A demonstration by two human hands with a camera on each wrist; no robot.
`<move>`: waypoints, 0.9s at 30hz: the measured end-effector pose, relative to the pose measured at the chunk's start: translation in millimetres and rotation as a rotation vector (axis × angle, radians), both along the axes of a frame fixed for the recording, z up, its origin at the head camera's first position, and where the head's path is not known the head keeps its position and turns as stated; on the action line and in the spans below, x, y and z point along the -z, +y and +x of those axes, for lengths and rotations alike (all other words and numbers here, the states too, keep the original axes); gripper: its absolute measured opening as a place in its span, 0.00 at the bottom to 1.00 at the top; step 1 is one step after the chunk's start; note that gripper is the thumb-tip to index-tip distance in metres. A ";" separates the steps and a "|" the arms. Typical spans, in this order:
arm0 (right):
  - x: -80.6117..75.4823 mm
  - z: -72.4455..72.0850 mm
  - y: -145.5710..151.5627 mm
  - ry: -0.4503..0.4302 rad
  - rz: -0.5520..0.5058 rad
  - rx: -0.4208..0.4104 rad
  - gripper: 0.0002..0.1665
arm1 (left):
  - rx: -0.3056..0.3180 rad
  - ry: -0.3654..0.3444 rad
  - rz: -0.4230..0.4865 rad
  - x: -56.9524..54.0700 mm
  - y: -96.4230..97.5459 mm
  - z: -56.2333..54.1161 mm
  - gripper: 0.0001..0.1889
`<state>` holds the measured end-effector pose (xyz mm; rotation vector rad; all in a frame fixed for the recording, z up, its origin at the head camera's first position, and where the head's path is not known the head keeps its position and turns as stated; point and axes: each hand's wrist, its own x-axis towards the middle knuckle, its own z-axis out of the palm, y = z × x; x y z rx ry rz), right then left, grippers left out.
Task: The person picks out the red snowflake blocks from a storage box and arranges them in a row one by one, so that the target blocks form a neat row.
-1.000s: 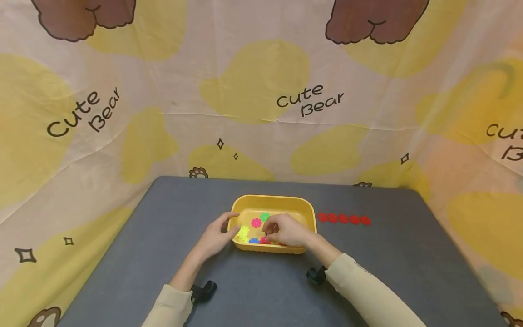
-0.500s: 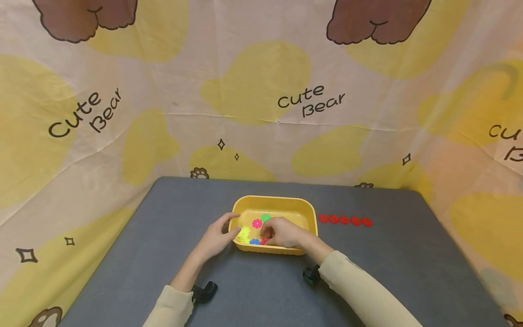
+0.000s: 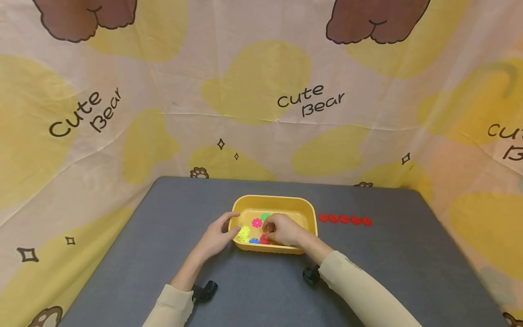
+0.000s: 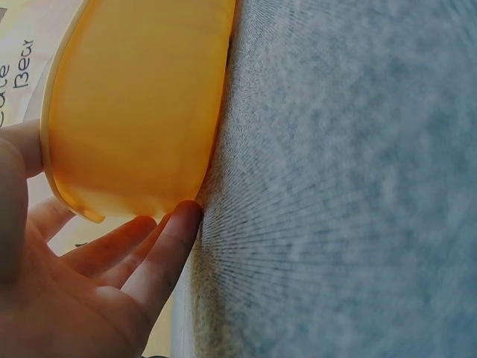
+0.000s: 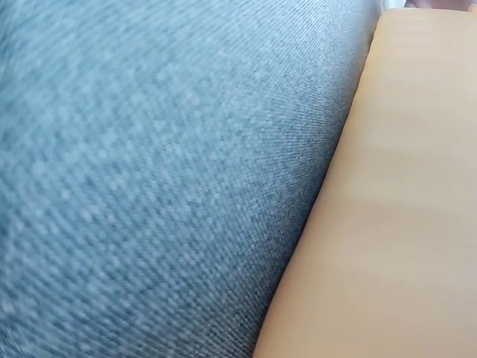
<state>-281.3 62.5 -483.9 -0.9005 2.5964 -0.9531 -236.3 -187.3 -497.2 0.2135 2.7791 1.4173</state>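
Over the last second, the right forearm's cream fabric sleeve (image 3: 363, 284) is shifting slightly leftward. Since the half-second-earlier view, the bare right hand (image 3: 286, 230) is parting its thumb and index finger, exposing more of a pinkish-red, flower-shaped plastic disc (image 3: 264, 238).

There are two hands, one left hand (image 3: 216, 238) and one right hand (image 3: 288, 229), with two sleeves (image 3: 363, 286) and two black devices (image 3: 205, 291) behind them, one at each wrist, and one yellow tray (image 3: 278, 203) between them on one table (image 3: 184, 195). To the right hand's right lie five red discs (image 3: 344, 219). Between the hands show one green disc (image 3: 265, 216), one pink disc (image 3: 256, 222), one blue disc (image 3: 254, 240), at least one reddish disc (image 3: 264, 238) by the right fingertips, and, nearest the left hand, several yellow pieces (image 3: 244, 233) overlapping too much to count.
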 end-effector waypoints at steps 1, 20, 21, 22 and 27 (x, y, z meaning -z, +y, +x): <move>0.1 -0.1 0.3 -0.003 -0.002 -0.001 0.10 | 0.000 0.001 -0.003 -0.2 0.1 0.1 0.25; -0.3 -1.2 -0.1 -0.027 0.005 -0.033 0.08 | 0.003 -0.005 0.017 -2.3 0.2 0.8 0.25; -0.1 -1.1 0.0 -0.029 0.003 -0.024 0.07 | 0.005 -0.002 0.016 -1.7 0.0 0.9 0.25; 0.0 -1.0 0.0 -0.029 0.004 -0.015 0.07 | 0.007 -0.001 0.016 -1.5 -0.1 1.0 0.25; -0.5 -0.6 1.8 -0.065 -0.030 0.043 0.10 | 0.012 0.001 0.021 0.1 -0.7 0.8 0.25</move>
